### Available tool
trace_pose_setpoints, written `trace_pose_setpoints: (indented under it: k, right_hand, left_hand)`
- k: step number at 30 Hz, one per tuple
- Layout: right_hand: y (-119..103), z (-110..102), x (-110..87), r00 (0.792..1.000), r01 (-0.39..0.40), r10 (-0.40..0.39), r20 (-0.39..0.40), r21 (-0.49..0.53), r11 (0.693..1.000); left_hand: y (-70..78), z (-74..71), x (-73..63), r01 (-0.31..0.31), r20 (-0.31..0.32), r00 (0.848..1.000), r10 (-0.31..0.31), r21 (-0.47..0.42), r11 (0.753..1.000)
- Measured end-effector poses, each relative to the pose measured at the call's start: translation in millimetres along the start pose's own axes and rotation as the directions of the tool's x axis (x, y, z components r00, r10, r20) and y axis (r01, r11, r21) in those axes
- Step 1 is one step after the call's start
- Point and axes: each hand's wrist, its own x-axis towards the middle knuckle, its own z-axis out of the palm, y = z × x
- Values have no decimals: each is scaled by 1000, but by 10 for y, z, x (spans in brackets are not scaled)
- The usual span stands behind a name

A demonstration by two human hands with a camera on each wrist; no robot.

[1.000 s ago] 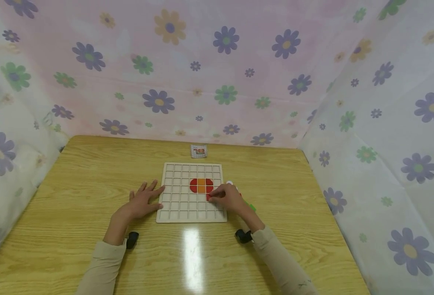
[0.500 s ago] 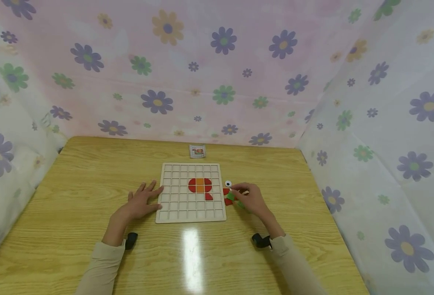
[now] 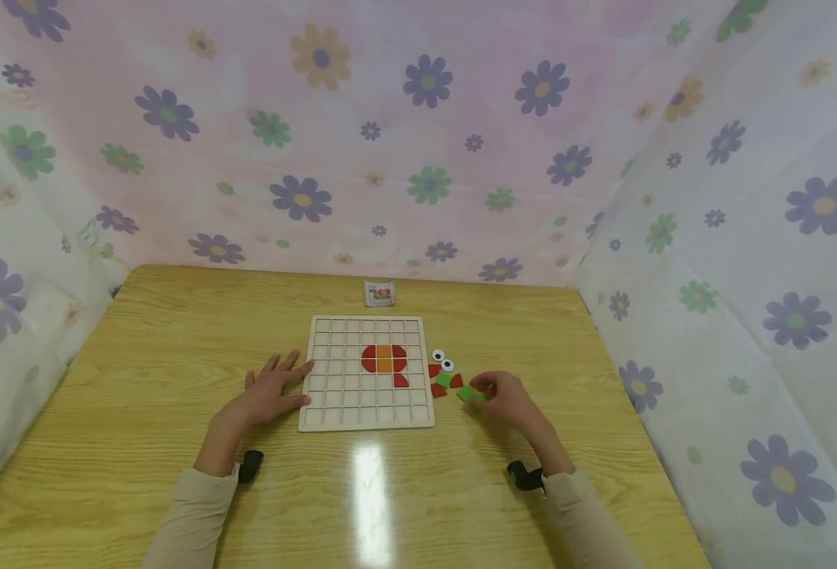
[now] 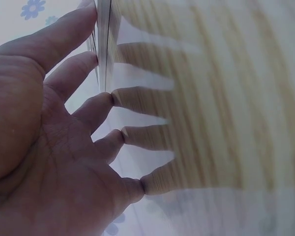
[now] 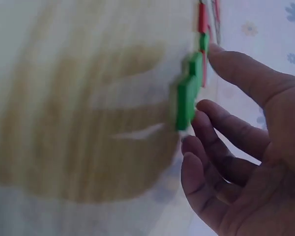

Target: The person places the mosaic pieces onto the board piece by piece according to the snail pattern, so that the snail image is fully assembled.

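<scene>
My left hand (image 3: 269, 391) lies with its fingers spread at the left edge of a light wooden grid board (image 3: 329, 399); thumb and index tips are right at that edge. Fingertips (image 4: 119, 135) rest on the table in the left wrist view. On the board, two orange squares (image 3: 384, 359) sit between red rounded pieces (image 3: 369, 359), with a red quarter-round piece (image 3: 401, 382) below right. My right hand (image 3: 507, 397) is right of the board, its loosely bent fingers and thumb close around green pieces (image 3: 465, 393) lying on the table. The right wrist view shows these green blocks (image 5: 186, 103) beside the fingertips.
Between board and right hand lie two white eye pieces (image 3: 439, 356), a green square (image 3: 443, 380) and several red pieces (image 3: 457, 382). A small picture card (image 3: 379, 293) lies behind the board on the wooden table (image 3: 212, 332). Flowered cloth (image 3: 361, 158) surrounds the table.
My right hand leaves the red quarter-round piece on the board, moves right over the loose pieces and reaches the green ones, uncovering both eye pieces. The left hand stays at the board's edge.
</scene>
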Motion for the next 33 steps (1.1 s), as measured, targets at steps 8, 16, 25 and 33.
trace_pose_setpoints:
  k: [8, 16, 25, 33]
  right_hand:
    - [-48, 116, -21, 996, -45, 42, -82, -43, 998]
    - [-45, 143, 16, 995, -55, 54, -80, -8, 998]
    - [-89, 134, 25, 996, -68, 68, -55, -2, 998]
    - [-84, 88, 40, 995, -68, 68, -77, 3, 998]
  left_hand:
    - [0, 1, -3, -9, -1, 1000, 9, -7, 1000]
    - [-5, -1, -2, 0, 1, 1000, 0, 6, 1000]
    - [-20, 0, 3, 2, -3, 1000, -2, 15, 1000]
    - [-12, -6, 4, -4, -1, 1000, 4, -3, 1000]
